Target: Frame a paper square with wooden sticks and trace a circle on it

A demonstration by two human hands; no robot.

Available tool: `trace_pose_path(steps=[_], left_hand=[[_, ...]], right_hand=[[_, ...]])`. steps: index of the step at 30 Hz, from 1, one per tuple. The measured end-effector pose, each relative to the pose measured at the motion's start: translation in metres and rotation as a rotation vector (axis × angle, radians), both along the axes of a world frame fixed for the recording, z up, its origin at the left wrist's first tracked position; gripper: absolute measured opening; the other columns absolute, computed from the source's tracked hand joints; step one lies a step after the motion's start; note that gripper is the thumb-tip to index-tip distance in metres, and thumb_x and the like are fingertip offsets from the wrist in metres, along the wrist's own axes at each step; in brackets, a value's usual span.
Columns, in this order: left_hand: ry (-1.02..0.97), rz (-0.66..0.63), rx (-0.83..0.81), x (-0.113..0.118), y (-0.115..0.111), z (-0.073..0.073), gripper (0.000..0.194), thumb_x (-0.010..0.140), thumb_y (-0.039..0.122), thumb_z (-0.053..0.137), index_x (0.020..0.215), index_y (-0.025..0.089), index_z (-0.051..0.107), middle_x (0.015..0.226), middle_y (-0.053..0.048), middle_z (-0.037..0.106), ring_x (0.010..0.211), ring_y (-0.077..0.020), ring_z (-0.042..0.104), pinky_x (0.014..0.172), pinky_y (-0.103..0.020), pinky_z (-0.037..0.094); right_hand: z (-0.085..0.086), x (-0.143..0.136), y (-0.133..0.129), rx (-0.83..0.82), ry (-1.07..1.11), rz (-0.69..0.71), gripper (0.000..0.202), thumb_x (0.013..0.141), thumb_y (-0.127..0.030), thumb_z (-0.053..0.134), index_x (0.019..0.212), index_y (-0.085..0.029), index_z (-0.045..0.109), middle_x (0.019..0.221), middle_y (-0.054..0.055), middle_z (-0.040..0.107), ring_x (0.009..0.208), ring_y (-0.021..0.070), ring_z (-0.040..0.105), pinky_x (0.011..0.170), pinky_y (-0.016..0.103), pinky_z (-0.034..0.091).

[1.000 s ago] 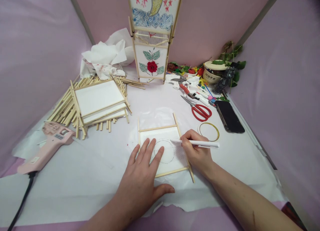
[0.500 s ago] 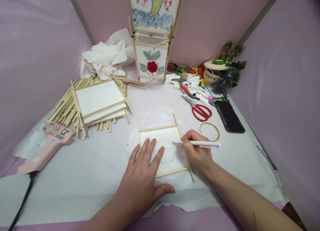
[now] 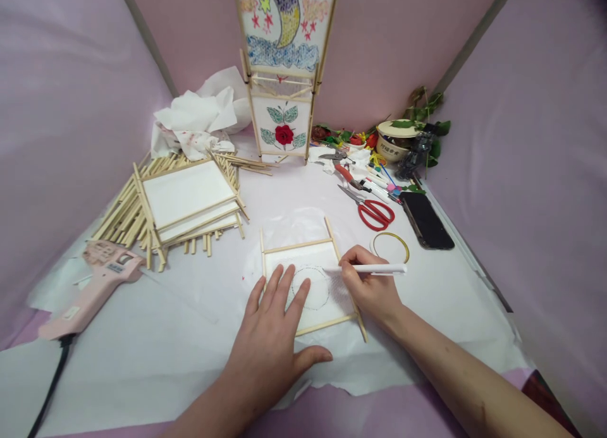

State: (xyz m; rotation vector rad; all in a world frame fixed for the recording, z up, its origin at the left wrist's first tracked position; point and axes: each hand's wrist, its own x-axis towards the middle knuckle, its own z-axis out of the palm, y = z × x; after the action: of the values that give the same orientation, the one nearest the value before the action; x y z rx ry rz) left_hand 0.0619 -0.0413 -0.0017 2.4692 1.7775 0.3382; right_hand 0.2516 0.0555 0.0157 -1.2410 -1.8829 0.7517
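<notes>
In front of me lies a white panel in a wooden stick frame (image 3: 298,244), with a dotted circle (image 3: 317,308) drawn on it. My left hand (image 3: 270,330) rests flat on the panel's left part with fingers spread, covering its lower left corner. A white pen (image 3: 382,269) is pinched in my right hand (image 3: 372,286). The pen's tip touches or hovers just above the upper right of the circle; I cannot tell which. My right wrist passes over the frame's right stick.
Left are a pink glue gun (image 3: 92,289) and more framed panels (image 3: 184,191) on wooden sticks (image 3: 118,217). A decorated lantern tower (image 3: 284,115) stands behind. To the right lie red-handled scissors (image 3: 374,213), pliers (image 3: 346,172), a tape ring (image 3: 405,248) and a phone (image 3: 427,220).
The camera view has tilted up and shifted slightly, showing more of the tower. My right hand and the pen have barely moved along the circle; my left hand stays put.
</notes>
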Motion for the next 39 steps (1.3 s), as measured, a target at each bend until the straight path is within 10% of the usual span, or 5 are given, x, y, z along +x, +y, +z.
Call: trace_pose_path(steps=[39], left_hand=[[0.002,0.001,-0.027,0.000,-0.002,0.000,0.094,0.075,0.076,0.056,0.146,0.017,0.037,0.155,-0.020,0.026,0.143,-0.0380,0.020,0.111,-0.060,0.026]], right_hand=[[-0.013,0.002,-0.021,0.034,0.065,-0.082,0.013,0.084,-0.019,0.052,0.071,-0.019,0.057,0.061,-0.002,0.057,0.056,0.0126,0.052,0.055,0.025,0.040]])
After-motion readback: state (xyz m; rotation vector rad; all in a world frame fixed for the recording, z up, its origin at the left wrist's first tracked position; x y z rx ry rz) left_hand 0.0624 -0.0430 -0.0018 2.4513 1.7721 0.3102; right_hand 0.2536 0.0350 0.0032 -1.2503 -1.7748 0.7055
